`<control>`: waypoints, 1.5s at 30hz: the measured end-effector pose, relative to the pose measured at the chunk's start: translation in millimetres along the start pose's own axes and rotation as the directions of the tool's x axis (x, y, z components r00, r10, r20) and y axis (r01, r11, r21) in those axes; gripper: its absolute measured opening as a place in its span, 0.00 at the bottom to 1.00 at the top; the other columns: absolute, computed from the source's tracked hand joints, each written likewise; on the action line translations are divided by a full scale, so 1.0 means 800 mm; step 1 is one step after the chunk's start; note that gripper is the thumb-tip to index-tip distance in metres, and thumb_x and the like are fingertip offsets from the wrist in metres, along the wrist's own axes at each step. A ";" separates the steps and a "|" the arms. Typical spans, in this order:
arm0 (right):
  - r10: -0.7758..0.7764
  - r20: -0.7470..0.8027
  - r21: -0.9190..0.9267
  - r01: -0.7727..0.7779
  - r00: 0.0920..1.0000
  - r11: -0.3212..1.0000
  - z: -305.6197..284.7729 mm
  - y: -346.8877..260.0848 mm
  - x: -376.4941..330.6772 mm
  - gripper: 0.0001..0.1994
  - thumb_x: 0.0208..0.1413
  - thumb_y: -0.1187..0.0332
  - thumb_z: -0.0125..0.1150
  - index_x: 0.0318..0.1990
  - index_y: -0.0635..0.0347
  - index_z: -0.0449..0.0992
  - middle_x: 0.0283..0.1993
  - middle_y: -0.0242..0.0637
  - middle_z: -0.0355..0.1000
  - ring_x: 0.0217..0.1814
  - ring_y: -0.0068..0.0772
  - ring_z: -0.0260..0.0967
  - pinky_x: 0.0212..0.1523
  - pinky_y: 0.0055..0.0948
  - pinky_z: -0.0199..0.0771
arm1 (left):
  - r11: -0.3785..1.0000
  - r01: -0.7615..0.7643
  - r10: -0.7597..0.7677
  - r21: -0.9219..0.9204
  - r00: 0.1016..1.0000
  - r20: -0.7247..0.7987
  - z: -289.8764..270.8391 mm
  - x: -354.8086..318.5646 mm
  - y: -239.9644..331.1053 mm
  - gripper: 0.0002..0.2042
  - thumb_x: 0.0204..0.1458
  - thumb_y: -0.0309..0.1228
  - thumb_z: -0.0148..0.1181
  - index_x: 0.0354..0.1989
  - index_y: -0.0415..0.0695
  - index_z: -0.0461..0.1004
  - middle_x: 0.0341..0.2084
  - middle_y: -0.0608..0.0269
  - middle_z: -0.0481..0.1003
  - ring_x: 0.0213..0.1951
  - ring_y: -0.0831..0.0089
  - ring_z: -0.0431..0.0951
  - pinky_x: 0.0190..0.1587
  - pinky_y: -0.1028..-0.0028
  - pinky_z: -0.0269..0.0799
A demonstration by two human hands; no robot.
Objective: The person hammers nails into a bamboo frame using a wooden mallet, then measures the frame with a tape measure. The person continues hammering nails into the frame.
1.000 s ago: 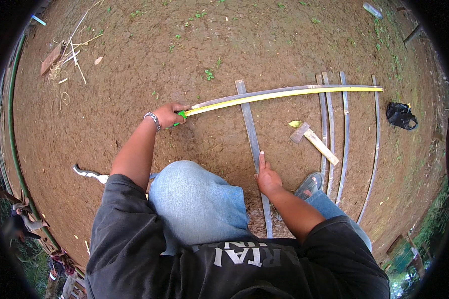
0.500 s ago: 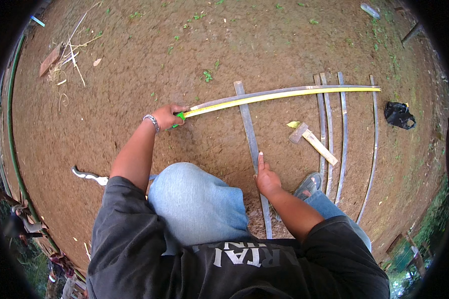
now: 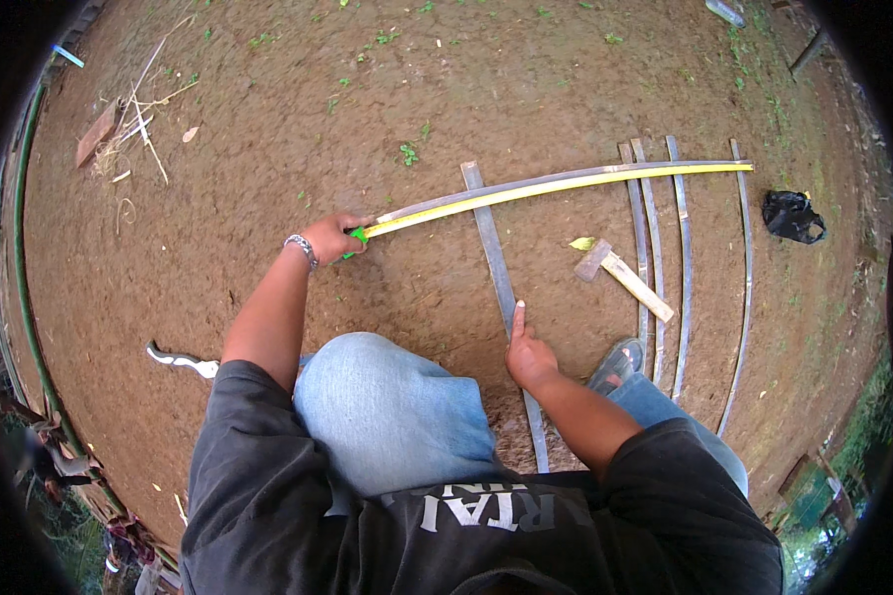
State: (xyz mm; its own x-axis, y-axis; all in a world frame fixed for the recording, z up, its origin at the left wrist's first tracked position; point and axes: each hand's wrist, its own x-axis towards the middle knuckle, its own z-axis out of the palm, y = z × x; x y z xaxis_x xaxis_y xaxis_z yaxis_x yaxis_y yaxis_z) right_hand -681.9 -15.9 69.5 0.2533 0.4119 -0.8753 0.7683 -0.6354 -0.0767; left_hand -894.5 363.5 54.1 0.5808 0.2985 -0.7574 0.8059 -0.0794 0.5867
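Note:
My left hand (image 3: 329,238) is closed around a green tape measure (image 3: 355,242), partly hidden by the fingers. Its yellow blade (image 3: 526,195) runs out to the right along the near edge of a long, flat bamboo slat (image 3: 422,210), whose left end lies by my fingers. A second slat (image 3: 493,248) passes under the first and comes toward me. My right hand (image 3: 532,359) is closed on this second slat, index finger stretched along it and the other fingers curled. Several narrower slats (image 3: 685,268) lie crosswise under the right part of the long one.
A hammer (image 3: 625,281) with a pale wooden handle lies between my right hand and the narrower slats, beside a yellow leaf (image 3: 582,243). A black plastic bag (image 3: 794,217) is at far right. A curved white-and-black handle (image 3: 181,360) lies left of my knee; a brick-coloured block (image 3: 96,135) sits far left.
The view has shifted slightly. Both hands keep their places on the tape measure and the slat, and the blade stays stretched along the long slat.

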 end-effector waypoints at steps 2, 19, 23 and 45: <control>0.003 0.006 -0.017 -0.003 1.000 1.000 -0.002 -0.005 0.001 0.41 0.66 0.69 0.44 0.76 0.66 0.24 0.61 0.60 0.66 0.53 0.56 0.77 0.51 0.48 0.80 | 1.000 -0.008 0.008 0.013 1.000 0.007 -0.002 0.001 -0.005 0.30 0.48 0.30 0.66 0.64 0.45 0.73 0.44 0.62 0.78 0.41 0.74 0.76 0.45 0.73 0.73; 0.063 0.064 -0.001 -0.063 0.996 0.998 -0.012 -0.017 0.001 0.41 0.66 0.71 0.43 0.75 0.67 0.22 0.63 0.62 0.65 0.56 0.56 0.76 0.55 0.47 0.78 | 0.999 0.042 -0.042 0.013 0.999 0.024 -0.002 -0.005 0.006 0.30 0.48 0.31 0.65 0.64 0.46 0.73 0.40 0.64 0.79 0.38 0.75 0.75 0.44 0.74 0.73; 0.046 0.021 0.019 -0.046 0.999 0.999 0.005 -0.005 0.011 0.46 0.64 0.66 0.49 0.74 0.66 0.18 0.61 0.61 0.67 0.55 0.59 0.75 0.54 0.49 0.77 | 0.999 0.035 -0.034 -0.006 0.999 0.028 -0.002 -0.010 0.012 0.30 0.48 0.31 0.65 0.64 0.47 0.73 0.38 0.67 0.79 0.36 0.77 0.75 0.42 0.75 0.72; -0.014 0.026 0.067 0.012 1.000 0.998 -0.001 -0.008 0.000 0.47 0.63 0.65 0.51 0.75 0.63 0.19 0.59 0.61 0.69 0.53 0.58 0.76 0.52 0.49 0.78 | 0.998 0.012 -0.013 -0.069 1.000 -0.012 0.006 -0.001 -0.016 0.30 0.48 0.34 0.67 0.64 0.50 0.74 0.35 0.65 0.80 0.34 0.75 0.77 0.39 0.73 0.74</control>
State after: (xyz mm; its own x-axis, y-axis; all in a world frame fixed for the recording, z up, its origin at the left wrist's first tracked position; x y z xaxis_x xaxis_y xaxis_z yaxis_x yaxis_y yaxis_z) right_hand -686.7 -11.3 70.1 0.2274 0.4033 -0.8864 0.7302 -0.6729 -0.1189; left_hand -904.7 359.9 45.8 0.5688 0.3109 -0.7615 0.8030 -0.0097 0.5959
